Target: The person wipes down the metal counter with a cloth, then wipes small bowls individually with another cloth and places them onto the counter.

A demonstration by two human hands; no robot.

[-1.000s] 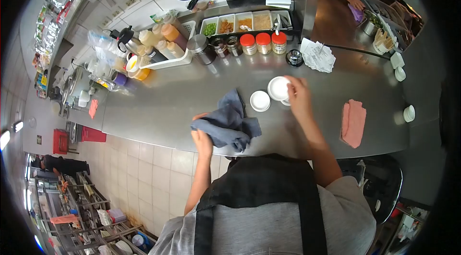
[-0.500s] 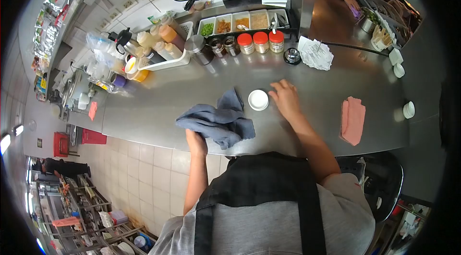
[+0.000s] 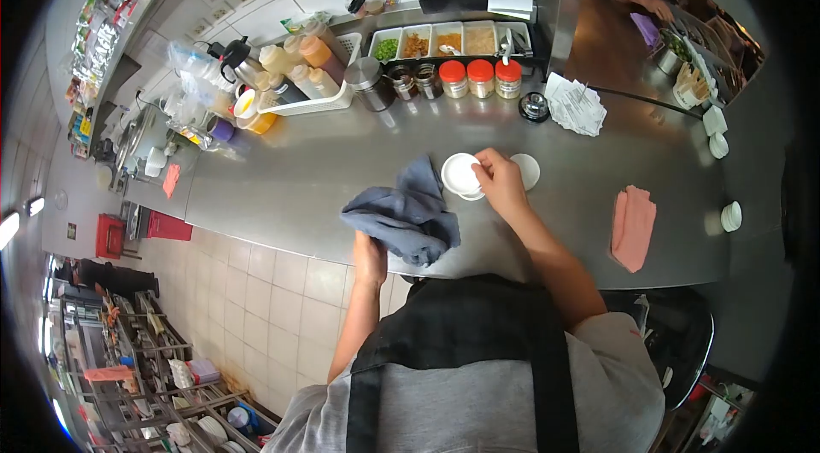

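My left hand [image 3: 371, 257] grips a crumpled blue-grey cloth [image 3: 406, 214] near the counter's front edge; the cloth covers most of its fingers. With its fingertips, my right hand [image 3: 502, 181] pinches the right rim of a small white dish [image 3: 459, 172]. Beneath that dish shows the edge of at least one more white dish [image 3: 471, 196]. Just to the right of the same hand, another small white dish [image 3: 526, 169] lies on the steel counter, partly hidden by the hand.
Behind stand red-lidded jars [image 3: 481, 78], a topping tray [image 3: 448, 40], a call bell [image 3: 535, 106] and paper slips [image 3: 576, 105]. A white basket [image 3: 329, 103] holds bottles. A folded pink cloth [image 3: 633, 229] lies right. Another person's hand [image 3: 656, 9] shows through the opening.
My right hand has moved from beside the white dishes onto the top one's rim. A separate white dish now shows to its right. The whole view has shifted slightly.
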